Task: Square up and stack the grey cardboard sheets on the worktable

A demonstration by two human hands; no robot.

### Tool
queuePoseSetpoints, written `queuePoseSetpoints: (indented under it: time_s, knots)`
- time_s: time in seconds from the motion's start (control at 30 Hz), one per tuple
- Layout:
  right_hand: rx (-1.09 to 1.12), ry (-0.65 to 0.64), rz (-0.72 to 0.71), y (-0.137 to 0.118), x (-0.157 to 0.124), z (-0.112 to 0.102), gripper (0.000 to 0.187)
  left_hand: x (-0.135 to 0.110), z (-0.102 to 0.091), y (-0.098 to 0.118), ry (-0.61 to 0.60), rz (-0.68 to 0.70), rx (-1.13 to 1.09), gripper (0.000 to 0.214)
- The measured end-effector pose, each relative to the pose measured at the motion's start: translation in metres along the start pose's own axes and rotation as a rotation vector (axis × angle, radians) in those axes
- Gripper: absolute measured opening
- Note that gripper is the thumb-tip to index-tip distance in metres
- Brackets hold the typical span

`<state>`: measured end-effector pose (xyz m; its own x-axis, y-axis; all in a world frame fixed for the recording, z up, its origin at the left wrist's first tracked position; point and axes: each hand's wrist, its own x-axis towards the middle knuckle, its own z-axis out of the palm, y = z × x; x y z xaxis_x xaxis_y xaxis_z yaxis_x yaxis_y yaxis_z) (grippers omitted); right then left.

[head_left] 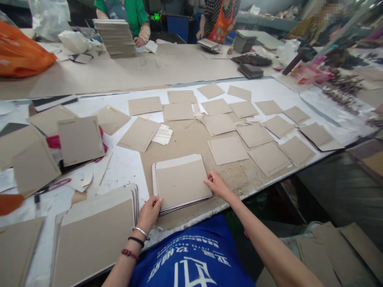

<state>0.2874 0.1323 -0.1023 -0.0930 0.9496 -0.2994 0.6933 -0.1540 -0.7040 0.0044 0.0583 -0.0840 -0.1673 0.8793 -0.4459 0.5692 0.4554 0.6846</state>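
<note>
A small stack of grey-brown cardboard panels (181, 181), with pale and dark edges, lies on a brown board close to the table's front edge. My left hand (151, 211) is closed at its lower left corner, thumb and fingers pinched together. On the opposite side, my right hand (218, 185) pinches the right edge. A bigger stack of panels (95, 235) sits to the left of my left hand. Beyond the right hand, single cardboard panels (228, 150) are spread over the table, several with strips along an edge.
More panels (80, 140) lie at the left near a pair of pink-handled scissors (58, 183). Across the far table (161, 67) stand two people; a tall stack of boards (116, 38) is beside one. An orange bag (22, 52) rests at the far left.
</note>
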Motion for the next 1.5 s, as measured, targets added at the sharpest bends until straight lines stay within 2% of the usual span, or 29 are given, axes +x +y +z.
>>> queuePoseSetpoints:
  time_s: [0.33,1.1,1.5]
  knots:
    - [-0.012,-0.017,0.022,-0.005,-0.003,0.000,0.012,0.001,0.001,-0.003,-0.011,-0.014,0.049,0.033]
    - [-0.182,-0.042,0.062,-0.011,0.003,0.001,0.015,0.006,0.007,-0.008,0.002,-0.076,-0.051,0.024]
    - [-0.208,-0.042,0.079,-0.014,0.002,0.002,0.016,0.004,0.005,-0.002,0.012,-0.106,0.043,0.025]
